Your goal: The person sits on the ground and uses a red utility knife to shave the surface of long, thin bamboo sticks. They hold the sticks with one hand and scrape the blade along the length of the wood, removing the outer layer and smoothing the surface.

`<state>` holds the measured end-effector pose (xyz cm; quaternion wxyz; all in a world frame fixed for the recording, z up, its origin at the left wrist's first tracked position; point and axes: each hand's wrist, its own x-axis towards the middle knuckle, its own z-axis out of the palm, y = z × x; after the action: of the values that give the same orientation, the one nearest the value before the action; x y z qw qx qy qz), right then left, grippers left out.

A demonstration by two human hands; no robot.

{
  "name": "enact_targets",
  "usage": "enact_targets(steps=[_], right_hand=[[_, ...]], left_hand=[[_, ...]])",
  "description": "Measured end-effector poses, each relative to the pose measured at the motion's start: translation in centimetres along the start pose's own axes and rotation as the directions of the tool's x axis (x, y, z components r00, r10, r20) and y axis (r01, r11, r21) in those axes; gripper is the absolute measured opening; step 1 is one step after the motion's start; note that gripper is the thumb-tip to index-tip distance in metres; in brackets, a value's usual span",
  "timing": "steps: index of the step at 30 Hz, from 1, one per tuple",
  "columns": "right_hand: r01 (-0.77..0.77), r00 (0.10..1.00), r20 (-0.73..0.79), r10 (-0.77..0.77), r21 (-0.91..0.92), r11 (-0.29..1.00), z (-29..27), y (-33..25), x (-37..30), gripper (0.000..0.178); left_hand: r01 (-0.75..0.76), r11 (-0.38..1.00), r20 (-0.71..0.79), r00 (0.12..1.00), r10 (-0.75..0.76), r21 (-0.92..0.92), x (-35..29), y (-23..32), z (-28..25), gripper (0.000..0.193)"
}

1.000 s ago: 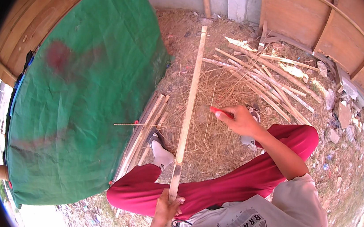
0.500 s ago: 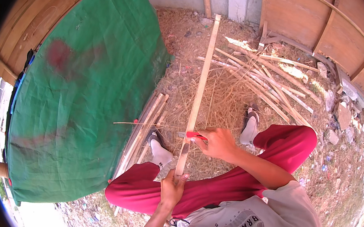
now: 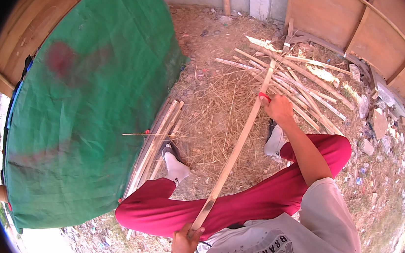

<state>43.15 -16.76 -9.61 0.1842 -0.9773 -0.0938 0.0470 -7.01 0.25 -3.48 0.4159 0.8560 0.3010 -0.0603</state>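
A long pale bamboo strip slants away from my lap, its near part crossing my red trousers. My left hand is closed around its near end, close to my waist. Far along the strip, my right hand is closed on a red-handled knife set against the strip; its blade is mostly hidden now. A dark patch marks the strip near its lower end. Beneath it lie curly shavings on the ground between my feet.
Several split bamboo strips lie piled beyond my right foot. More strips lie beside my left foot, along a green tarp. Wooden panels and rubble line the right side.
My right hand has moved the knife forward along the strip. My left hand has drawn the near end back toward my waist, and the strip's far end now leans right.
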Motion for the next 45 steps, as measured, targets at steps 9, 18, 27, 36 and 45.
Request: enact_targets(steps=[9,18,27,36,45], right_hand=[[-0.176,0.976,-0.117,0.182,0.067,0.982,-1.6,3.9,4.7,0.049],[-0.344,0.927,-0.160,0.340,0.006,0.939,-3.5,10.5,7.3,0.058],[-0.402,0.868,0.496,-0.022,0.727,0.557,-1.1,4.0,4.0,0.062],[0.372,0.916,-0.050,-0.397,0.473,0.799,-10.9,-6.1,-5.1,0.047],[0.508,0.860,-0.374,-0.349,0.546,0.666,-12.7,-8.1,1.3,0.043]], left_hand=[[-0.026,0.987,0.009,1.000,0.025,0.158,-3.0,-1.2,-5.6,0.023],[0.135,0.893,0.120,0.972,-0.204,0.430,-9.7,-4.6,-12.3,0.015],[0.212,0.936,-0.136,0.956,-0.258,-0.282,-1.0,-3.1,-7.5,0.018],[-0.258,0.966,-0.260,0.934,0.246,-0.009,13.4,3.5,-11.2,0.022],[-0.468,0.877,-0.095,0.873,0.478,0.105,25.0,12.8,-16.3,0.025]])
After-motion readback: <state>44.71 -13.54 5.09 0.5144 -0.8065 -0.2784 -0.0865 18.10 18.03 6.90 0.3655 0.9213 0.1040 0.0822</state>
